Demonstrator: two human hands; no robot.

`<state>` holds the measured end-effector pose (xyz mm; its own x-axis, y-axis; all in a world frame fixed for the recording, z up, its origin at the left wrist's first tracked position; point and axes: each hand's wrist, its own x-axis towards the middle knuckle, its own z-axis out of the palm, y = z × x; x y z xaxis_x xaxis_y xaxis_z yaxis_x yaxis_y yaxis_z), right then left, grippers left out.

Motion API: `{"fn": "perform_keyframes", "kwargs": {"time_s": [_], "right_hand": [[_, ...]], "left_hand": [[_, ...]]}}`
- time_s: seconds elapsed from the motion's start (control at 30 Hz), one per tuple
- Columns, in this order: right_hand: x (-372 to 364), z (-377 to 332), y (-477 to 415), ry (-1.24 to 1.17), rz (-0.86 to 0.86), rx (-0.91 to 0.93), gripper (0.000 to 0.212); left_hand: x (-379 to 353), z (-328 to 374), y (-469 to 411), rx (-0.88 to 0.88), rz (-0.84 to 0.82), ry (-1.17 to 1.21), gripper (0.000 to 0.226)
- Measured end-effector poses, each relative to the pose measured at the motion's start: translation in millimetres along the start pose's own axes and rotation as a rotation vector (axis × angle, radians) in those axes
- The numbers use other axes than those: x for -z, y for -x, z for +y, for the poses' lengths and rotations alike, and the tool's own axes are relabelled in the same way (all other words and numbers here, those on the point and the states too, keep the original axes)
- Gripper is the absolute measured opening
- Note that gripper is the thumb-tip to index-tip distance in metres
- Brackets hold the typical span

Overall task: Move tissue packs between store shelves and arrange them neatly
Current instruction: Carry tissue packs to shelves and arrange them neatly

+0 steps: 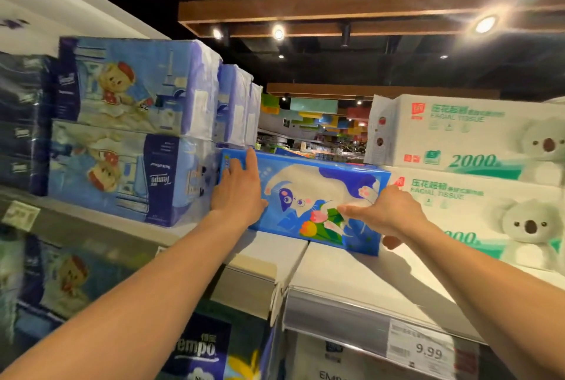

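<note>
One cat-print pack (318, 184), lengthwise left-to-right.

Gap between bear-print stack (128, 135) and koala stack (474, 171): lower part blocked by blue cat pack (318, 196); open above it. Bare shelf (351, 275) in front permits access.
</note>
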<state>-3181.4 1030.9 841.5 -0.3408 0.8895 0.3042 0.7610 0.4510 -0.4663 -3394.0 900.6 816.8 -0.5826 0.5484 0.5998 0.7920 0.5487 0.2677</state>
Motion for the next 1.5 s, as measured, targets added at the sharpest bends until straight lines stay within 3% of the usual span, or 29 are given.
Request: {"fn": "perform_keyframes", "kwargs": {"time_s": [0.17,0.5,0.67,0.77,0.97,1.1,1.23,1.33,1.5], "right_hand": [[-5,1,-7,0.001,-0.009,-0.014,0.071],[-6,5,1,-0.111,-0.084,-0.029,0.101],[13,14,18,0.021,-0.069,0.084,0.111],[33,23,41,0.162,-0.037,0.198,0.106],[59,41,101,0.269,0.025,0.418,0.083],[68,61,140,0.31,0.05,0.452,0.083],[81,99,180,0.331,0.071,0.438,0.085],[98,139,212,0.364,0.069,0.396,0.098],[142,233,285,0.388,0.086,0.321,0.086]], "left_hand": [[-10,-5,-8,-0.014,-0.046,0.081,0.105],[-20,-13,-11,-0.06,-0.186,0.271,0.115],[-4,-9,2,-0.053,-0.23,0.265,0.11],[16,5,22,-0.086,-0.214,0.206,0.104],[57,45,82,-0.261,-0.236,0.186,0.099],[65,72,116,-0.371,-0.242,0.198,0.098],[65,104,155,-0.502,-0.256,0.241,0.096],[67,137,189,-0.605,-0.315,0.242,0.094],[71,206,267,-0.809,-0.375,0.306,0.109]]}}
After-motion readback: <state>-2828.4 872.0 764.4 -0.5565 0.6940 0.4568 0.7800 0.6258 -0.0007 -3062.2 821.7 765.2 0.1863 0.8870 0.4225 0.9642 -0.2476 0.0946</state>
